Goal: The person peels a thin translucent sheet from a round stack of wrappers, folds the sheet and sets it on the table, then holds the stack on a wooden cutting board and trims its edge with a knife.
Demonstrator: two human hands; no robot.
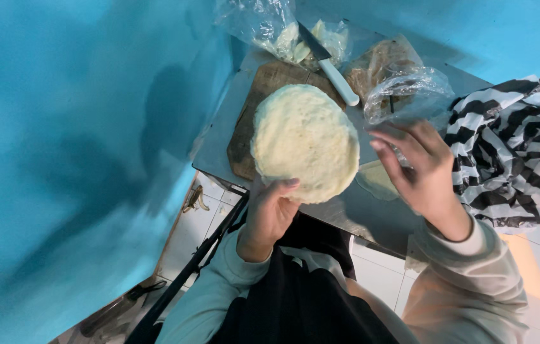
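At the centre of the frame, the left hand point(270, 213) holds up a pale, round, flat disc of dough point(305, 141) by its lower edge, fingers curled under it, above a brown wooden cutting board point(251, 127). The right hand point(419, 169) hovers just right of the disc, fingers spread and empty. The disc looks fully flattened; a second pale piece point(378, 181) lies on the grey metal table point(219, 137). A white-handled knife point(327, 64) rests at the upper centre beside clear plastic bags point(403, 92).
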